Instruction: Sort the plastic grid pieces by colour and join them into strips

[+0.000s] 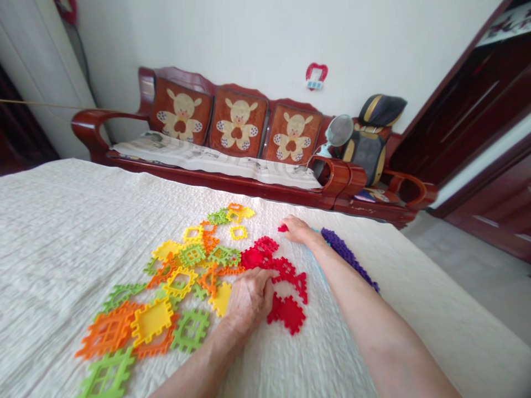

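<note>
At the middle of the bed, my left hand (251, 292) is curled down among red interlocking plastic tiles (292, 315). Its fingers are closed, and what lies under them is hidden. Farther out, my right hand (297, 229) pinches a small red tile (282, 228) at its fingertips, just beyond the red group. Purple tiles (347, 255) stand in a long row to the right of my right forearm. Light-blue tiles (316, 230) are mostly covered by that arm. Yellow tiles (152, 320), orange tiles (108, 330) and green tiles (191, 330) lie mixed to the left.
A white quilted cover (62, 232) spreads under everything. Behind its far edge stands a red-brown wooden sofa (232, 176) with bear-patterned cushions (238, 119). A small fan (339, 131) and a wooden chair (409, 190) with a massage pad (367, 152) are at right.
</note>
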Demonstrator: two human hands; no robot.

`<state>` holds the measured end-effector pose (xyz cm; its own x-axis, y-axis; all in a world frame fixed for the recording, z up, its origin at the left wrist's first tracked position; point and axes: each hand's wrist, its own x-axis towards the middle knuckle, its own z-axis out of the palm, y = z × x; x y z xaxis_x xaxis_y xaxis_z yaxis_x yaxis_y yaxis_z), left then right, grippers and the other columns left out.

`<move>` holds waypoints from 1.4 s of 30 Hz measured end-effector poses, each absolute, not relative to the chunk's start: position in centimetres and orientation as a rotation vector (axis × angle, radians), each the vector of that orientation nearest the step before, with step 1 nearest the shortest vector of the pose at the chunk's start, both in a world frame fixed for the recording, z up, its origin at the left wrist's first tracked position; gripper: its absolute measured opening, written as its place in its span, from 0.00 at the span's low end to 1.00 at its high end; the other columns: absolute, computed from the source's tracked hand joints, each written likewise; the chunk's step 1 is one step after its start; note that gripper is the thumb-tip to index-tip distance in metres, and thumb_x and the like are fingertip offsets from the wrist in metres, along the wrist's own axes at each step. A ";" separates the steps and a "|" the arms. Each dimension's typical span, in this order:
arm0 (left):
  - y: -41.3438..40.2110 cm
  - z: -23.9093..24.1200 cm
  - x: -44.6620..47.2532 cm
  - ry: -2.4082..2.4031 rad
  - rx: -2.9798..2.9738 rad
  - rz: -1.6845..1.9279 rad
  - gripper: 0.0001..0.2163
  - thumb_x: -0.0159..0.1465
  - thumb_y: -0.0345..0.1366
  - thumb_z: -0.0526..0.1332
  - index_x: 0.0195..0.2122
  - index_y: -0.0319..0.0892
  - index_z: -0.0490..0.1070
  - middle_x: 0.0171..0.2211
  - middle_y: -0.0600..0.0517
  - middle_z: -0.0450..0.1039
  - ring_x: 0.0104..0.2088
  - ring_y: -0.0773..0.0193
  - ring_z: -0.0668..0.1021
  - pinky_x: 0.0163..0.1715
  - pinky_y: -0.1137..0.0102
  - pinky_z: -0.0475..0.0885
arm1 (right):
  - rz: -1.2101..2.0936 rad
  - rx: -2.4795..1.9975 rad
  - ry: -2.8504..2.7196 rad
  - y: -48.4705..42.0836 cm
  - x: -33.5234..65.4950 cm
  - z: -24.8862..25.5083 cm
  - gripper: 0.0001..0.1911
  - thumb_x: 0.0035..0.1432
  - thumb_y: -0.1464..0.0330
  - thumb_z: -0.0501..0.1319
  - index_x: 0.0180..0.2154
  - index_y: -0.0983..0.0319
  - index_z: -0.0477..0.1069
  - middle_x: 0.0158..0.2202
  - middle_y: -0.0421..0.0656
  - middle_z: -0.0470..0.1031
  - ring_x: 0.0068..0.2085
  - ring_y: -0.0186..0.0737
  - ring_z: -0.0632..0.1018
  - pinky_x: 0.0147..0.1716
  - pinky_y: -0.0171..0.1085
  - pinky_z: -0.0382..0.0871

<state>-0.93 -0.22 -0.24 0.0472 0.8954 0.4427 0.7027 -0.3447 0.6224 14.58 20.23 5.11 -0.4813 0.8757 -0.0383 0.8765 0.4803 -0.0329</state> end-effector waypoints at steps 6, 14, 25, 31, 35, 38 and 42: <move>-0.3 -0.2 -0.9 1.636 2.063 1.196 0.13 0.60 0.27 0.52 0.39 0.45 0.75 0.30 0.51 0.76 0.30 0.64 0.77 0.32 0.70 0.70 | -0.069 1.636 2.664 19.8 13.9 5.3 0.15 0.53 0.73 0.58 0.43 0.61 0.73 0.44 0.48 0.70 0.45 0.42 0.73 0.45 0.36 0.64; 0.0 -0.2 -1.2 1.642 1.921 1.425 0.14 0.60 0.27 0.52 0.44 0.41 0.72 0.33 0.49 0.77 0.32 0.65 0.77 0.35 0.72 0.72 | -0.093 1.591 3.241 14.9 14.7 5.4 0.20 0.51 0.79 0.53 0.45 0.62 0.70 0.46 0.47 0.71 0.46 0.40 0.73 0.48 0.38 0.65; 0.6 0.0 -1.9 1.580 1.271 1.683 0.14 0.64 0.34 0.50 0.47 0.41 0.70 0.28 0.53 0.74 0.26 0.69 0.75 0.30 0.74 0.69 | -0.671 1.346 3.568 3.5 16.2 3.9 0.10 0.54 0.72 0.57 0.40 0.59 0.69 0.41 0.44 0.72 0.44 0.42 0.74 0.46 0.42 0.69; 1.0 -0.4 -2.1 1.530 1.162 1.709 0.14 0.63 0.35 0.51 0.47 0.41 0.70 0.29 0.53 0.74 0.27 0.68 0.74 0.30 0.73 0.70 | -0.393 1.622 3.414 4.3 17.1 1.1 0.19 0.54 0.69 0.59 0.49 0.60 0.67 0.49 0.49 0.69 0.51 0.47 0.70 0.53 0.48 0.64; 0.9 -0.4 -2.1 1.517 1.167 1.697 0.13 0.63 0.36 0.51 0.45 0.41 0.70 0.28 0.53 0.74 0.27 0.68 0.75 0.31 0.73 0.70 | -0.406 1.702 3.348 4.7 17.0 0.5 0.17 0.56 0.67 0.58 0.48 0.61 0.68 0.47 0.49 0.69 0.50 0.46 0.71 0.52 0.46 0.65; 0.9 -0.2 -2.1 1.505 1.159 1.714 0.13 0.62 0.36 0.51 0.44 0.41 0.70 0.27 0.54 0.73 0.26 0.68 0.74 0.31 0.73 0.70 | -0.423 1.823 3.349 4.9 16.9 0.4 0.16 0.55 0.67 0.59 0.46 0.61 0.69 0.46 0.49 0.71 0.49 0.45 0.71 0.52 0.44 0.65; 0.9 -0.2 -2.0 1.480 1.151 1.718 0.13 0.62 0.37 0.52 0.43 0.41 0.71 0.27 0.54 0.73 0.26 0.68 0.74 0.30 0.73 0.70 | -0.601 1.927 3.326 5.4 17.1 0.4 0.13 0.55 0.65 0.58 0.43 0.60 0.71 0.44 0.47 0.74 0.46 0.44 0.74 0.48 0.42 0.67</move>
<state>-2.04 0.94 -0.20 -0.4522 0.8617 0.2303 0.1005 -0.2073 0.9731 17.15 5.39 0.37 -0.3075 0.8386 0.4496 0.6283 0.5338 -0.5659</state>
